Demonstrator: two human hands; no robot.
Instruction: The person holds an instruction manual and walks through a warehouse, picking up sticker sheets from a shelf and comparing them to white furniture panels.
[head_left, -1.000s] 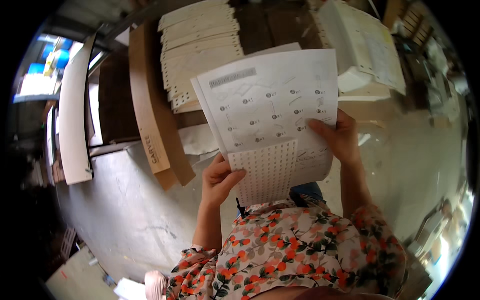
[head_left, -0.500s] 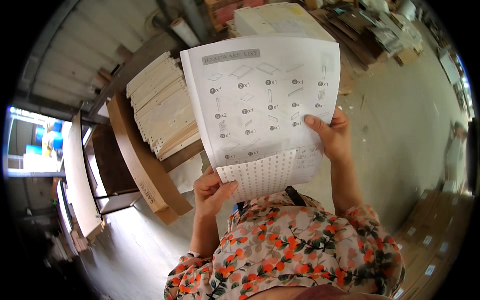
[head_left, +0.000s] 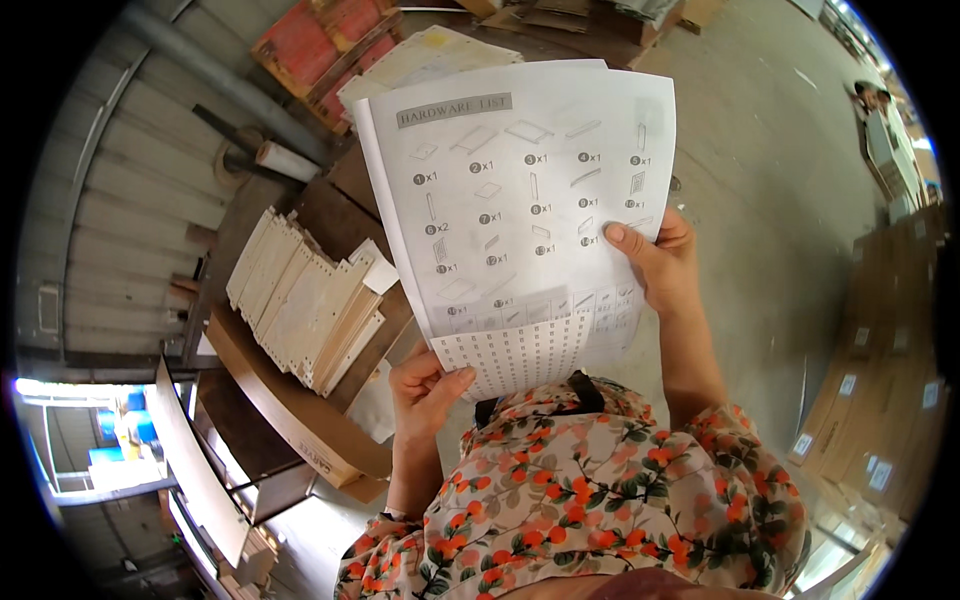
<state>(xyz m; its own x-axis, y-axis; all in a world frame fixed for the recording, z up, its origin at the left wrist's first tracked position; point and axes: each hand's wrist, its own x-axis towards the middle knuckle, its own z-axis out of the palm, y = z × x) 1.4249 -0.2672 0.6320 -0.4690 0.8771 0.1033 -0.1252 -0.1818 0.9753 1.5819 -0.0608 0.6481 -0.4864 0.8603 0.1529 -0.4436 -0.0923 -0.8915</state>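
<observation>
Both my hands hold up a white instruction booklet [head_left: 540, 240], its page covered with small line drawings of panels and parts. My left hand [head_left: 428, 385] is closed at the lower left corner, thumb on top. It pinches a sheet of small labels [head_left: 515, 350] together with the booklet; the sheet lies over the page's lower part. My right hand [head_left: 655, 262] grips the right edge, thumb on the front and fingers behind the paper. The backs of the pages are hidden.
To the left stand stacked pale boards [head_left: 305, 300] beside a long open cardboard carton [head_left: 290, 400]. A white roll [head_left: 287, 160] lies farther back near a red crate [head_left: 325, 55]. Stacked brown cartons [head_left: 880, 370] are on the right, above the grey concrete floor [head_left: 770, 200].
The view has turned, so the boards, the roll and the cartons appear shifted. Both hands keep their hold on the booklet and label sheet, almost unmoved.
</observation>
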